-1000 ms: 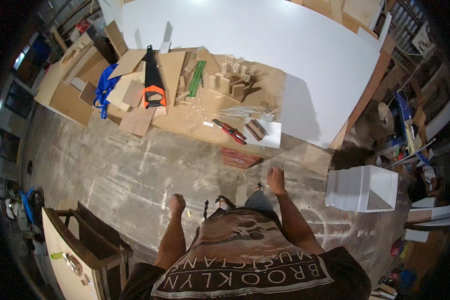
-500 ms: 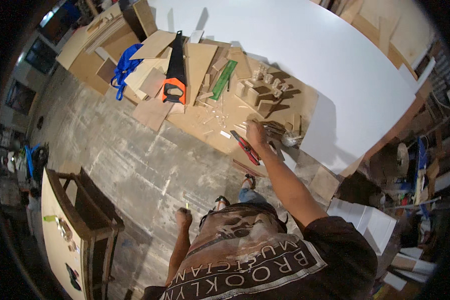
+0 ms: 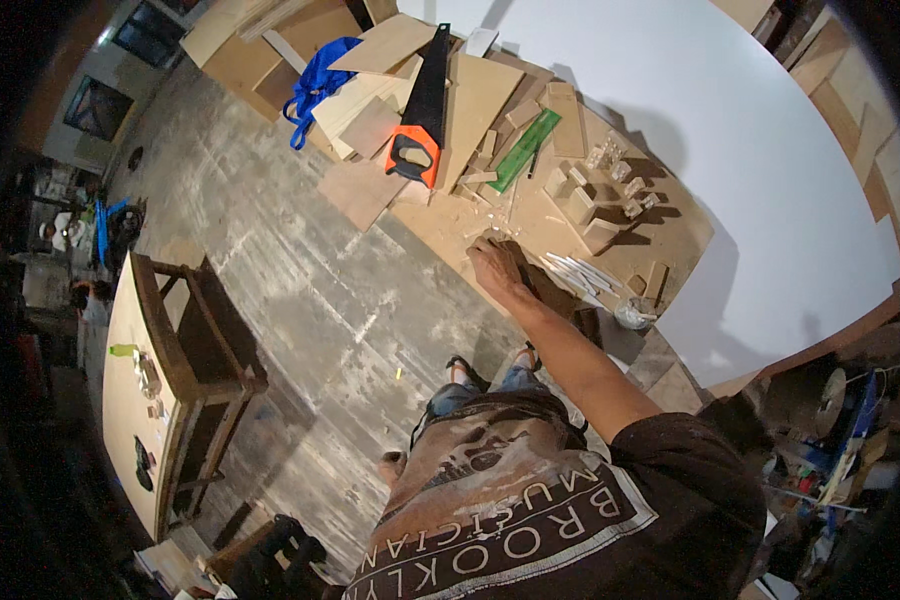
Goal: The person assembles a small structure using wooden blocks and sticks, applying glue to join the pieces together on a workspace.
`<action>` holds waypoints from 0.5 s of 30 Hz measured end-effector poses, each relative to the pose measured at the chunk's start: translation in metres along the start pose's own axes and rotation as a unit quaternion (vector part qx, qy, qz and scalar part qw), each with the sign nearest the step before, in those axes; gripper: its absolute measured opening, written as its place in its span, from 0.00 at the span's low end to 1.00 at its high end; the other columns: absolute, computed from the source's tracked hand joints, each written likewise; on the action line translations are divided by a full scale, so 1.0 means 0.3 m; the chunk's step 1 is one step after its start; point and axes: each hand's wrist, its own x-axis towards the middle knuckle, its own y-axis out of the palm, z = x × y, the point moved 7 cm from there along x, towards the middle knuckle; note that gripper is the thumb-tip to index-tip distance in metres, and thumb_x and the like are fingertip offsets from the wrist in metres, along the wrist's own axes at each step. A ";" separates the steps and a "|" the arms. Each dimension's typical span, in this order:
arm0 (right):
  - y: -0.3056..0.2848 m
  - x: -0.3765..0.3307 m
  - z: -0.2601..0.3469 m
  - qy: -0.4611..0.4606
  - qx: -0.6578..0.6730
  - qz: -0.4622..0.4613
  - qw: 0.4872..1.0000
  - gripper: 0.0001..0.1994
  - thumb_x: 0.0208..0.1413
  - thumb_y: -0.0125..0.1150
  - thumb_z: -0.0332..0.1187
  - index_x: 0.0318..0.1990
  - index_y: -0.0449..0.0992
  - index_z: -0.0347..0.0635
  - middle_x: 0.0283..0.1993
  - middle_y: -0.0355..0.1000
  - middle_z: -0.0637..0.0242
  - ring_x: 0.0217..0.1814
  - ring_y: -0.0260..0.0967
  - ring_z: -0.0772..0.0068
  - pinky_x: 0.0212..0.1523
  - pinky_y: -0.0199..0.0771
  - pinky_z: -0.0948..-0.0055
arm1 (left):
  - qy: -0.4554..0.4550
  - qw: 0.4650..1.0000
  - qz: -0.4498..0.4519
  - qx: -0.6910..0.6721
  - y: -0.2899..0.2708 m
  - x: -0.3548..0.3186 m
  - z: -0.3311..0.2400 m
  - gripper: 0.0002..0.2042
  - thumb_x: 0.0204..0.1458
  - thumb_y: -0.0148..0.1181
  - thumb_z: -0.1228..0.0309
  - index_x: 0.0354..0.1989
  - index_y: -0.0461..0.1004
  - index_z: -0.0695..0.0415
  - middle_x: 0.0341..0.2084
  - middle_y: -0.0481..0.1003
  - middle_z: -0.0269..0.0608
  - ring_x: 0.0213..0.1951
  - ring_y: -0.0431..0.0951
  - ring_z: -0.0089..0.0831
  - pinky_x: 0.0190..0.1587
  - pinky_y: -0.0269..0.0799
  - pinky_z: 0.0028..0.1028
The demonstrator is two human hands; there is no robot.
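My right hand (image 3: 497, 266) reaches over the near edge of the wooden worktable (image 3: 440, 225), its fingers curled down at the board. Whatever they hold, if anything, is hidden beneath them. Small pale scraps (image 3: 490, 215) lie just beyond the fingertips. Several thin white sticks (image 3: 582, 277) are fanned out right of the hand, beside a clear jar-like container (image 3: 634, 314). Only a bit of my left hand (image 3: 392, 467) shows, low by my shirt; its fingers are mostly hidden.
A handsaw (image 3: 415, 155) with an orange handle, a green strip (image 3: 526, 150), small wood blocks (image 3: 582, 205) and a blue cloth (image 3: 322, 85) lie on or beside the worktable. A white panel (image 3: 760, 190) spreads behind. Another table (image 3: 135, 315) stands at left.
My right hand has moved left, away from the white sticks, which now show more plainly. My left hand has drawn in against my shirt. The red cutter by the table edge is out of sight.
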 end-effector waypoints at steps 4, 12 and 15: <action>-0.019 0.014 -0.001 -0.018 -0.104 -0.039 0.994 0.07 0.52 0.54 0.23 0.39 0.75 0.37 0.41 0.74 0.52 0.45 0.73 0.48 0.43 0.73 0.55 | 0.082 0.981 0.064 -0.167 0.059 0.111 -0.267 0.13 0.50 0.64 0.67 0.31 0.77 0.69 0.22 0.77 0.45 0.25 0.76 0.32 0.30 0.71 0.34; -0.128 -0.166 0.073 0.140 0.232 -0.051 0.961 0.07 0.56 0.58 0.27 0.40 0.76 0.33 0.38 0.75 0.50 0.42 0.75 0.52 0.42 0.72 0.60 | 0.364 0.894 0.244 -0.093 -0.038 0.161 -1.408 0.11 0.56 0.62 0.69 0.39 0.78 0.68 0.26 0.77 0.44 0.30 0.77 0.30 0.34 0.74 0.28; -0.208 -0.253 0.182 0.165 0.234 -0.035 0.957 0.09 0.57 0.59 0.28 0.43 0.77 0.33 0.41 0.76 0.52 0.42 0.75 0.54 0.43 0.73 0.62 | 0.475 0.816 0.318 -0.087 0.011 -0.020 -1.712 0.12 0.57 0.61 0.71 0.44 0.78 0.65 0.38 0.78 0.45 0.38 0.78 0.30 0.38 0.75 0.29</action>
